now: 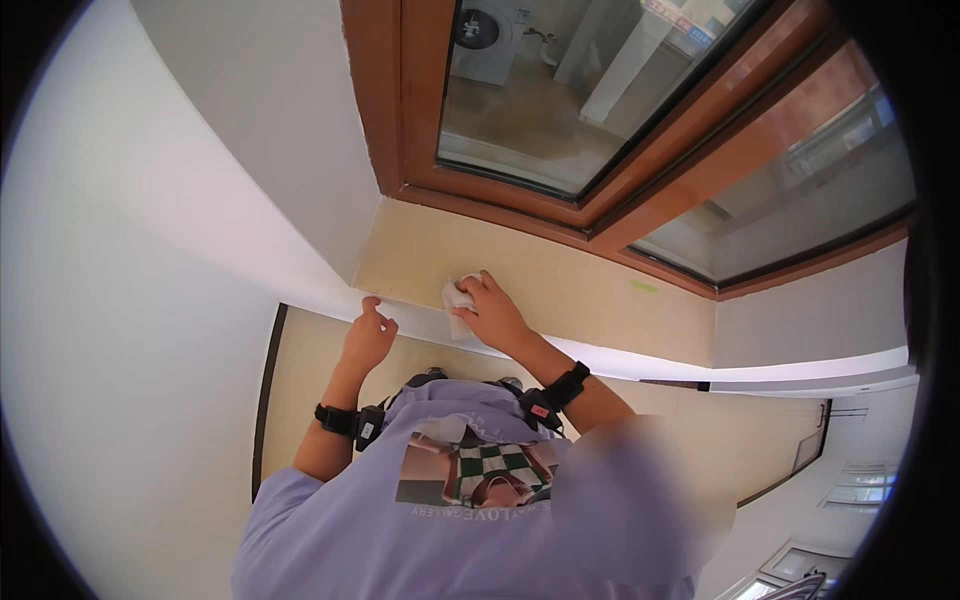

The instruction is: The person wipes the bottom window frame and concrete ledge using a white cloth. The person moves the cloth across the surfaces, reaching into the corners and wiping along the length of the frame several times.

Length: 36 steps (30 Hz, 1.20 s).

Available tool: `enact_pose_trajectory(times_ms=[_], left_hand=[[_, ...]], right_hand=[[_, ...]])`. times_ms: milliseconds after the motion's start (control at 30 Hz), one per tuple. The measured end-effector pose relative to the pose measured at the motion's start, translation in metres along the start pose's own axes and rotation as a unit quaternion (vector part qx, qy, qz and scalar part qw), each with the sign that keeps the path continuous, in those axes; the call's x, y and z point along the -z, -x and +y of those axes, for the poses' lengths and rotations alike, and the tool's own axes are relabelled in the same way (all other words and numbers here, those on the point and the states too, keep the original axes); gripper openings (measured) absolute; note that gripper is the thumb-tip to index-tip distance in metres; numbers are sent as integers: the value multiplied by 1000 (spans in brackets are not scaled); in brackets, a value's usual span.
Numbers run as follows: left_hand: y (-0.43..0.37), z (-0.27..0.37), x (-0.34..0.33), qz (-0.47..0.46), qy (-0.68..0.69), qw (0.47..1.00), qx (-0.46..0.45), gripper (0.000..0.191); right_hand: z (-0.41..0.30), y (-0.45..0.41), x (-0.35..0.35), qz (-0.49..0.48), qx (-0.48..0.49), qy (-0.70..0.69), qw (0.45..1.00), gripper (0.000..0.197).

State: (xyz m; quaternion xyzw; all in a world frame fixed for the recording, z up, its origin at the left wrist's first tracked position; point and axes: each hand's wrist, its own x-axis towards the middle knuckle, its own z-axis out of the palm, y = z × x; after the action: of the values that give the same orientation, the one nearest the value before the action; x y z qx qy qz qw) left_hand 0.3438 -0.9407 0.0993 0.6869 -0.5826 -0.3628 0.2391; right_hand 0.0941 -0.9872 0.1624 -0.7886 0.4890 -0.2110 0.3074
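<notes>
My right hand (495,311) grips a crumpled white cloth or tissue (459,304) against the beige windowsill (555,281). One end of the cloth hangs over the sill's front edge. To the left, my left hand (369,335) is by the same edge, close to the sill's left corner. It holds nothing; the index finger points forward, the thumb stands apart, and the other fingers look partly curled. Whether a fingertip touches the edge, I cannot tell. A light green mark (643,286) shows on the sill, right of the cloth.
A brown-framed window (480,202) rises behind the sill, with a washing machine (491,45) beyond its glass. White walls (292,127) flank the sill. Beige floor (307,352) with a dark skirting strip (268,390) lies below. Black straps with small boxes (551,397) sit on both my forearms.
</notes>
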Motion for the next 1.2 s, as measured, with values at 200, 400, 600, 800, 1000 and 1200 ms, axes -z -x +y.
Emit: enact_pose_trajectory(times_ms=[200, 400, 600, 800, 1000, 1200], left_hand=[[-6, 3, -6, -14, -14, 1000, 2, 43], [-12, 1, -14, -4, -25, 1000, 16, 41], [-18, -3, -24, 24, 2, 999, 28, 41], [-20, -1, -29, 47, -11, 997, 55, 41], [-10, 14, -21, 68, -4, 996, 63, 42], [-8, 17, -18, 67, 6, 993, 93, 45]], right_hand=[[53, 79, 54, 74, -86, 49, 992, 30], [122, 174, 116, 157, -148, 135, 967, 28], [186, 266, 195, 177, -279, 211, 920, 31], [257, 366, 263, 190, -423, 408, 786, 32], [224, 283, 248, 217, -397, 317, 833, 27], [145, 99, 185, 87, -223, -32, 970, 37]])
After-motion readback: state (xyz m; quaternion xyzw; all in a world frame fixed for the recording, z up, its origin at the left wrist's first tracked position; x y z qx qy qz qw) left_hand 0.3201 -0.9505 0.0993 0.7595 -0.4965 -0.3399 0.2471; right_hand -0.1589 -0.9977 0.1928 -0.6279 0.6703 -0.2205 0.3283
